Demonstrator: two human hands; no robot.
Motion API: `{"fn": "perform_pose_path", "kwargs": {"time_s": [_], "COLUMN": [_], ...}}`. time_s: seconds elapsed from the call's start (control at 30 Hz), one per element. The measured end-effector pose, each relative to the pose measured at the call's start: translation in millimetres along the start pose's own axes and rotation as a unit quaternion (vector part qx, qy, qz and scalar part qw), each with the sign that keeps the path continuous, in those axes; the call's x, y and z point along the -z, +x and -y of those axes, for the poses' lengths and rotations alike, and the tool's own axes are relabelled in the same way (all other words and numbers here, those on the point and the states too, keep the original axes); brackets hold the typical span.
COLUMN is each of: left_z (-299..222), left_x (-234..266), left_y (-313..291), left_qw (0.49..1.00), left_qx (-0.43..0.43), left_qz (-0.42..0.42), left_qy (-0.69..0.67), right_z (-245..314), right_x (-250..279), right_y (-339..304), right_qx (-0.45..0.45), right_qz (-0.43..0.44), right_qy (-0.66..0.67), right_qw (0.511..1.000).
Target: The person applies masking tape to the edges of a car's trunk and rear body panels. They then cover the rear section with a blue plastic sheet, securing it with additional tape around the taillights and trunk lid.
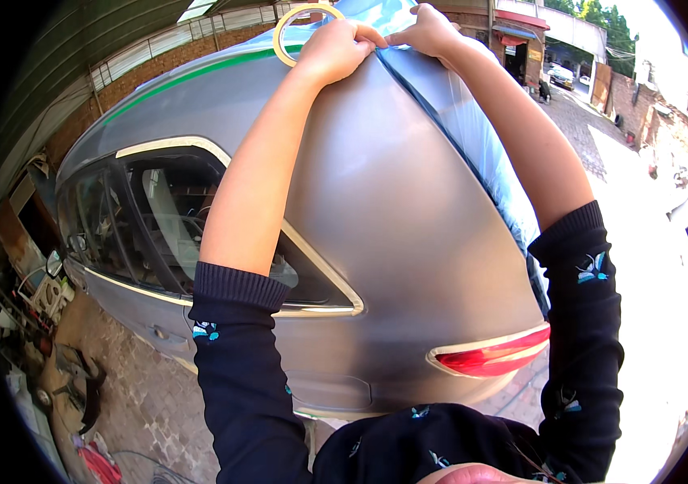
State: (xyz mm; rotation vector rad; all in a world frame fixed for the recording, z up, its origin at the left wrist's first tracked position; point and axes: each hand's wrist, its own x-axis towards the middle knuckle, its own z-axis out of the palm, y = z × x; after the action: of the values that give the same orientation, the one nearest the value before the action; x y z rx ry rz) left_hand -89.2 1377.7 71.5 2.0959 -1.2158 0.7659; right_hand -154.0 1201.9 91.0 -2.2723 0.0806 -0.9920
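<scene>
My left hand reaches to the top rear corner of a grey car body. A roll of cream masking tape is in it, partly hidden behind the hand. Its fingertips press together at the edge of the blue plastic film, which lies over the roof and rear window. My right hand comes to the same spot from the right, its thumb almost touching the left fingertips. Its fingers are closed on the film, partly out of sight. Green tape runs along the roof edge.
Cream tape borders the dark side window and the red tail light. Car parts and a red cloth lie on the brick floor at left. A brick wall and a parked white car stand beyond, at right.
</scene>
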Motion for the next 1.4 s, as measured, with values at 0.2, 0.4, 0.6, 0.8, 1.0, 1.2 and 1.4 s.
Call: {"fn": "perform_pose_path", "kwargs": {"time_s": [0.2,0.4,0.6,0.8,1.0,1.2,1.4], "left_z": [-5.2,-3.8,-0.9,8.2,37.1,68.9,61.9], "left_x": [1.4,-1.1,4.8,11.7,13.2,23.0,12.8], "left_y": [0.8,3.5,1.1,-1.4,34.5,32.9,39.1], "left_qw": [1.0,0.999,1.0,1.0,0.991,0.983,0.992], "left_qx": [-0.02,-0.027,-0.02,0.004,-0.075,-0.13,-0.108], "left_qz": [0.012,0.017,0.016,0.027,0.111,0.028,0.069], "left_qy": [-0.001,-0.004,0.011,0.005,-0.029,0.127,0.0], "right_z": [-21.3,-43.4,-41.2,-25.0,-60.1,-237.2,-428.2], "right_x": [-5.9,-11.1,-3.7,4.2,132.2,198.4,169.4], "right_y": [15.1,19.4,10.5,-23.9,-214.0,-373.9,-507.2], "right_qx": [0.05,0.176,0.222,0.264,0.211,-0.175,-0.505], "right_qz": [-0.086,-0.275,-0.227,-0.285,-0.164,-0.331,-0.251], "right_qy": [-0.095,-0.049,-0.028,0.068,0.057,0.167,0.259], "right_qw": [0.99,0.944,0.948,0.919,0.962,0.912,0.784]}}
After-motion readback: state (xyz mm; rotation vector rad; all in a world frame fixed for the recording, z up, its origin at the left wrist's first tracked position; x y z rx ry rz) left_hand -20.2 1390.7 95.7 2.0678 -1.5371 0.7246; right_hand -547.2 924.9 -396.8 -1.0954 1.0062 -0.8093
